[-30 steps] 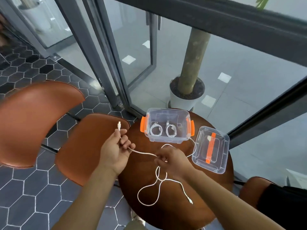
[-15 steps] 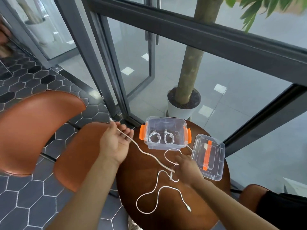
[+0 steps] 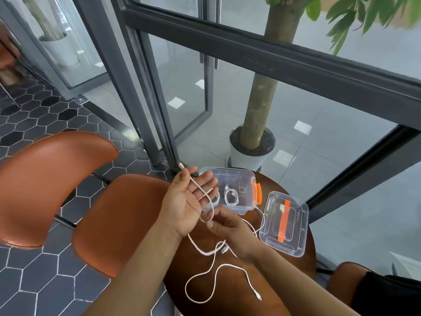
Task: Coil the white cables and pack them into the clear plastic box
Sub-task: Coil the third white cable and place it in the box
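- The brown chair seat sits just off the table's left edge. A second ago the left hand hovered over it, curled round the cable near its plug.
- The left hand has now swung in over the table's far left edge, in front of the box's left end. Its palm is up and its fingers are straight and spread.
- The white cable lies across that flat palm, with the plug poking out past the fingertips. It curves down round the heel of the hand.
- The right hand has lifted off the table's middle. It is now beside the left wrist, pinching the cable between thumb and fingertips, so the first turn round the palm looks begun.
- The rest trails in loose loops over the table toward its near edge. I cannot tell whether those strands are one cable or two.
- The clear plastic box stands at the far edge, open, with coiled cables already inside.
- The lid lies at the right edge, off the box, so packing stays possible once this coil is wound.
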### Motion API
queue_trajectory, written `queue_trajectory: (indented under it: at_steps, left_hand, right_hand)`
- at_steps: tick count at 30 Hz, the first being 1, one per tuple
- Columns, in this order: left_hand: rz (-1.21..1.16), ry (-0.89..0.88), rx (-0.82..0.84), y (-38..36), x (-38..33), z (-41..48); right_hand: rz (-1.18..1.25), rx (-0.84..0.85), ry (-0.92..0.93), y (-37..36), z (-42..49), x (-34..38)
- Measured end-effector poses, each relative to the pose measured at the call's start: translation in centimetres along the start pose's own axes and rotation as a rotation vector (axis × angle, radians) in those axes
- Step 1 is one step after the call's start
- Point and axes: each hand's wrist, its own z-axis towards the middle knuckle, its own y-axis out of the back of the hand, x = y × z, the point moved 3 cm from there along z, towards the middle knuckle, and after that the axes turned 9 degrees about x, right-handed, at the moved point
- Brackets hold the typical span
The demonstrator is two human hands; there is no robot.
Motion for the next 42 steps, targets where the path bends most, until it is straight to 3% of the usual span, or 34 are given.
queue_trajectory:
  at_steps: [3, 7, 9, 13, 17, 22, 27, 30, 34, 38, 42]
  left_hand:
    - [0.015, 0.0, 0.002, 0.0, -0.5, -0.1]
    - [0.05, 0.032, -0.07, 0.9, -0.4, -0.2]
    - [0.016, 0.066, -0.072, 1.3, -0.2, -0.1]
    - [0.09, 0.153, -0.036, 1.4, -0.3, -0.4]
    - [0.273, 0.211, -0.018, 1.6, -0.9, -1.0]
    - [0.524, 0.315, 0.082, 1.0, -1.2, -1.0]
    - [0.918, 0.388, 0.182, 0.2, 0.7, -0.6]
    - [1.002, 0.373, 0.161, 0.2, 1.3, -0.4]
    - [0.886, 0.289, 0.012, 1.1, 1.5, -0.2]
    - [0.539, 0.266, -0.073, 1.6, 2.4, -0.2]
    - [0.287, 0.276, -0.07, 1.0, 3.3, -0.5]
  right_hand:
    - [-0.103, -0.014, 0.014, 0.5, 0.1, 0.8]
    - [-1.106, -0.18, 0.004, 2.5, 0.0, 1.7]
    - [-1.307, -0.174, 0.062, 2.3, 0.3, 2.3]
    - [-0.958, 0.116, -0.143, 2.4, -0.1, 2.8]
    - [-1.163, 0.142, -0.266, 5.1, -0.5, 2.7]
    - [-0.913, -0.061, -0.428, 7.4, 1.0, 4.2]
    - [-0.531, -0.275, -0.351, 5.2, 4.1, 8.1]
    - [-0.472, -0.241, -0.29, 3.6, 4.8, 10.3]
    - [-0.837, -0.222, -0.198, 2.0, 3.9, 10.8]
    - [-0.775, -0.302, -0.163, 0.6, 1.8, 8.6]
    - [-0.923, -0.31, -0.09, -0.6, 1.2, 7.0]
